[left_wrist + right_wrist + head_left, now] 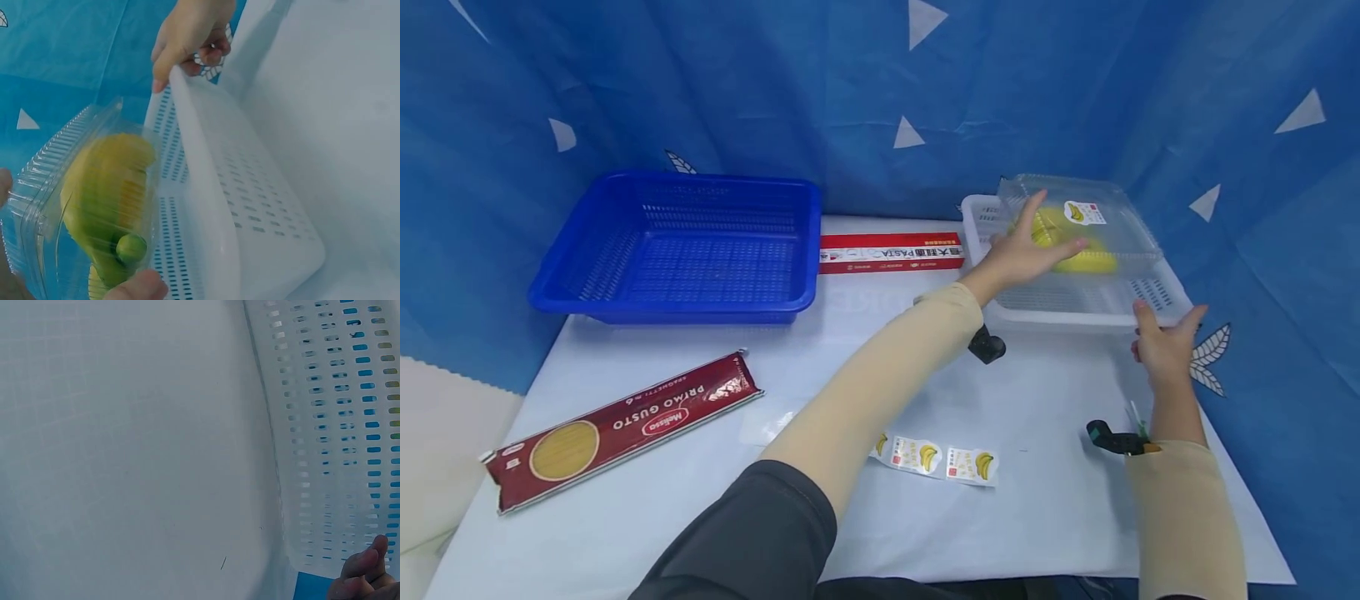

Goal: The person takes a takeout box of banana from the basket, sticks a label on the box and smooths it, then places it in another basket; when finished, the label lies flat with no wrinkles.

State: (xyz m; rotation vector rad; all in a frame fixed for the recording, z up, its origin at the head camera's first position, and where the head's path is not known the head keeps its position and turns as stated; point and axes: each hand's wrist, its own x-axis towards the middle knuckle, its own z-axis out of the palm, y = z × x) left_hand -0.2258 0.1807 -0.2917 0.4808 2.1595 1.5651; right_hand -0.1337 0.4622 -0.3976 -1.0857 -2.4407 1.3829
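Note:
My left hand (1021, 250) holds a clear plastic clamshell box (1120, 218) with yellow-green bananas (106, 200) inside and a banana sticker (1084, 213) on its lid. The box is tilted, over or inside the white perforated basket (1045, 317) at the back right; whether it touches the bottom I cannot tell. On the basket's near right corner, my right hand (1167, 343) grips the rim, thumb on top, as the left wrist view shows too. Seen from the right wrist, curled fingers (365, 569) lie against the basket's slotted outer wall.
A blue basket (673, 312) stands at the back left. Between the baskets lies a red-and-white pasta box (891, 252). A dark red spaghetti packet (625, 429) is at the front left, and a strip of banana stickers (943, 460) lies near the front middle. A blue curtain (850, 100) hangs behind.

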